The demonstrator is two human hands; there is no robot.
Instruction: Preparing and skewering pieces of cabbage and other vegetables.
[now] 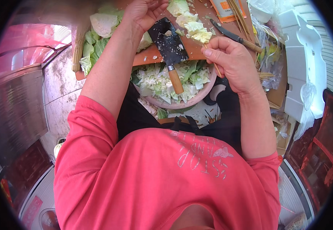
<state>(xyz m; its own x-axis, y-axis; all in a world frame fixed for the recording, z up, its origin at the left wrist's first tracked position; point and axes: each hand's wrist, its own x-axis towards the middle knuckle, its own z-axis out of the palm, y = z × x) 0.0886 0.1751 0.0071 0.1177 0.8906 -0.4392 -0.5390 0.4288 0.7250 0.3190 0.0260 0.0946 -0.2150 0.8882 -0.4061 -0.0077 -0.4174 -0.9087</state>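
Observation:
My right hand [226,56] pinches a wooden skewer [219,70] near its lower end. Folded pale cabbage pieces [196,31] are threaded along it, slanting up and left over the board. At the top edge, my left hand [147,14] is partly cut off, its visible fingers loosely curled; whether it holds something is hidden. Between my hands a cleaver [168,40] with a wooden handle lies on the orange-brown board [150,54], cabbage bits stuck to its dark blade. Its handle juts over a large basin [193,100] of chopped cabbage [166,80].
A knife [235,37] with a wooden handle lies right of the skewer, near bare skewers [239,17] and an orange-and-white packet [226,10]. Cut cabbage [104,24] sits at the board's left. White foam packaging [301,63] and plastic bags [272,63] stand at the right.

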